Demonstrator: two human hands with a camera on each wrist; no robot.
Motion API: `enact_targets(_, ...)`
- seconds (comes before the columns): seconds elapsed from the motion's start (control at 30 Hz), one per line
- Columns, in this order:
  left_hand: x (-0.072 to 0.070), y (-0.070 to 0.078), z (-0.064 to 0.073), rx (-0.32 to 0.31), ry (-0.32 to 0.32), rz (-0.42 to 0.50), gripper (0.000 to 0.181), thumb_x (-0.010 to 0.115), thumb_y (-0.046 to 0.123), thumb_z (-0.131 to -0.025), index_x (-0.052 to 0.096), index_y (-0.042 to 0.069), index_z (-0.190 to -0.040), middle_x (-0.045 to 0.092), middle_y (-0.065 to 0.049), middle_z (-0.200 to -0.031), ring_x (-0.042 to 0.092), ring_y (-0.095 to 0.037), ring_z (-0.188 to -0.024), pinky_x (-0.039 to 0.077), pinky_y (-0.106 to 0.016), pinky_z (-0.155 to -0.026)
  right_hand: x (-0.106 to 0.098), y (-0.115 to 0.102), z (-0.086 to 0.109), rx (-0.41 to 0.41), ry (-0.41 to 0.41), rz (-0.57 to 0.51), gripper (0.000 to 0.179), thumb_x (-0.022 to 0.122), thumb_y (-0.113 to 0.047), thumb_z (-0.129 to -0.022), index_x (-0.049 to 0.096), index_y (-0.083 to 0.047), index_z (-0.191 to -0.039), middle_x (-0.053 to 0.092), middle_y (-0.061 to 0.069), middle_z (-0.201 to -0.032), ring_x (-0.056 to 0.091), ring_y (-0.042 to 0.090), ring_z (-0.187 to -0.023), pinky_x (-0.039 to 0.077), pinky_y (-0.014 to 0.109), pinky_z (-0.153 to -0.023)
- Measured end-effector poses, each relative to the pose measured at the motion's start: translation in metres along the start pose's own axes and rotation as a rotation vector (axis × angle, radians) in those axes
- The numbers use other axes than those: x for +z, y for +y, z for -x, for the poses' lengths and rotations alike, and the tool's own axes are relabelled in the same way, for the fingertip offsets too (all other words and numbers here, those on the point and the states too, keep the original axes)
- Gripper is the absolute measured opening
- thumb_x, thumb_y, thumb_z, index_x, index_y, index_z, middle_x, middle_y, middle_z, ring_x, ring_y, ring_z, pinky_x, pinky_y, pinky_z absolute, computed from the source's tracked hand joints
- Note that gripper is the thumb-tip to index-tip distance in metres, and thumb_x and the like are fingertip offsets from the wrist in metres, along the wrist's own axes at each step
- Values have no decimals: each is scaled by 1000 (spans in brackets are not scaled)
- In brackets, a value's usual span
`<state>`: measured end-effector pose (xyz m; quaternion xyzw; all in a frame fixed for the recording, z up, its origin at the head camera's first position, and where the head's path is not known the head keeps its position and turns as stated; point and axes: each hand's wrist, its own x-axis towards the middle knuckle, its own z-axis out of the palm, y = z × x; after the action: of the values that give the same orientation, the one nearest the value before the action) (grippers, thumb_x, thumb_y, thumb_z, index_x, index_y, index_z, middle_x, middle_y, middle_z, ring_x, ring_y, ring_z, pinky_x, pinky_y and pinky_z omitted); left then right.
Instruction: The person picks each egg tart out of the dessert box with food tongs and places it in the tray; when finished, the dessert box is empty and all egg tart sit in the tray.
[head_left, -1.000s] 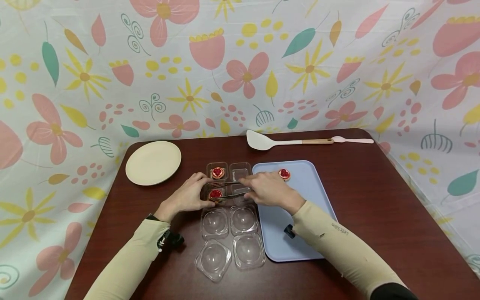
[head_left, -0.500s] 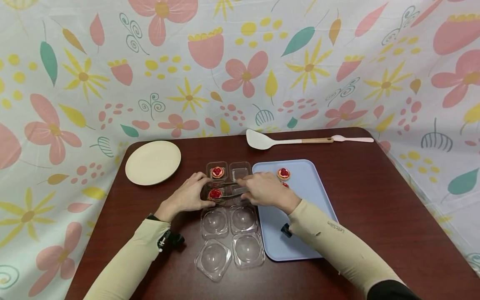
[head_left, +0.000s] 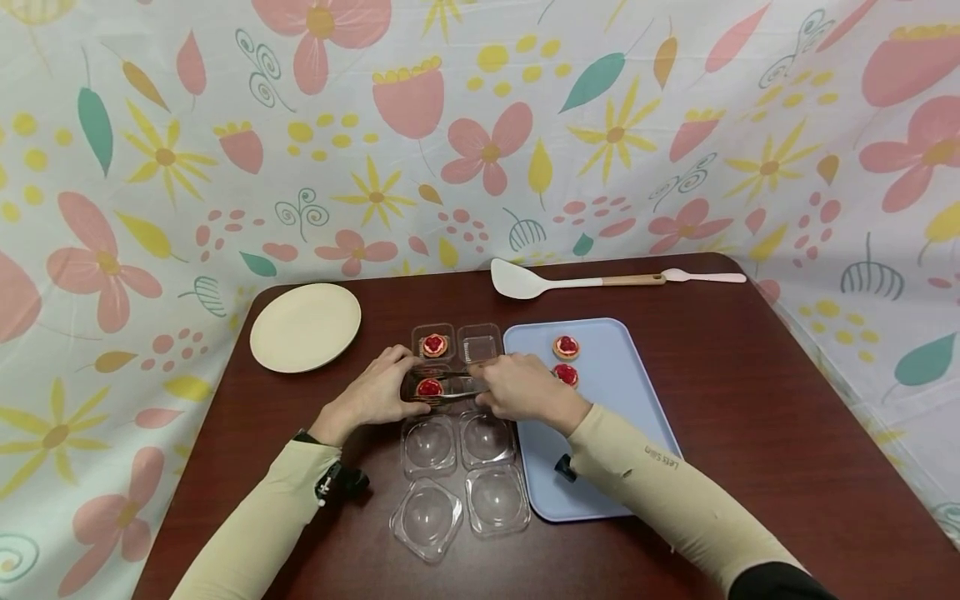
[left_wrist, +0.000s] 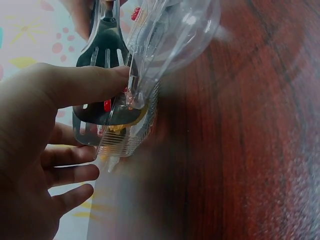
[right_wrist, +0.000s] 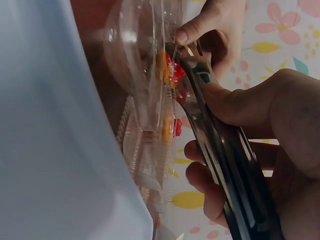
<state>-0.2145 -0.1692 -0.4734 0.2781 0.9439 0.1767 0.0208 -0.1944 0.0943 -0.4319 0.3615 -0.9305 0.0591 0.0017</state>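
Observation:
My right hand [head_left: 525,387] holds the handles of dark slotted tongs [right_wrist: 215,145] above the clear plastic container [head_left: 480,342]. In the head view, the tong arms stand apart on either side of a red-topped tart [head_left: 430,388] in the front left compartment; whether they touch it I cannot tell. At that compartment, my left hand [head_left: 378,390] spans the container with thumb and fingers. The left wrist view has the thumb on the rim beside a slotted tong head [left_wrist: 102,95]. Another tart [head_left: 434,346] sits in the back left compartment.
Domed clear lids [head_left: 427,518] lie open on the near side. A blue tray [head_left: 592,467] at the right bears a tart [head_left: 566,347] and another tart [head_left: 566,374]. Farther back are a cream plate [head_left: 305,327], a white spatula [head_left: 517,280] and a pink utensil [head_left: 705,277].
The right hand has shifted slightly left and nearer with the tongs, uncovering the second tart on the tray. The left hand has stayed in place.

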Motion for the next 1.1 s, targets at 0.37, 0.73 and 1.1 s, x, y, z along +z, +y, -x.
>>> enact_targets(0.37,0,1,1,-13,-10,23,74,83,46,-72,60,5,-129,53,-6,-119,48,-23,-113,42,-44,-100,2,-3,5,-34,61,42,33,71,-30,-87,68,-16,-117,70,3,-80,67,29,-68,53,45,-52)
enact_targets(0.73,0,1,2,-16,-9,28,75,83,46,-72,59,4,-129,54,-7,-119,48,-24,-115,42,-44,-101,5,0,11,-73,119,36,27,73,-28,-86,67,-13,-108,69,2,-80,67,28,-65,51,43,-50)
enact_targets(1.1,0,1,2,-9,5,23,75,83,46,-71,59,3,-129,53,-7,-119,48,-25,-116,42,-44,-101,3,5,15,-76,140,14,31,73,-28,-87,68,-13,-114,71,1,-85,68,28,-69,52,43,-53)
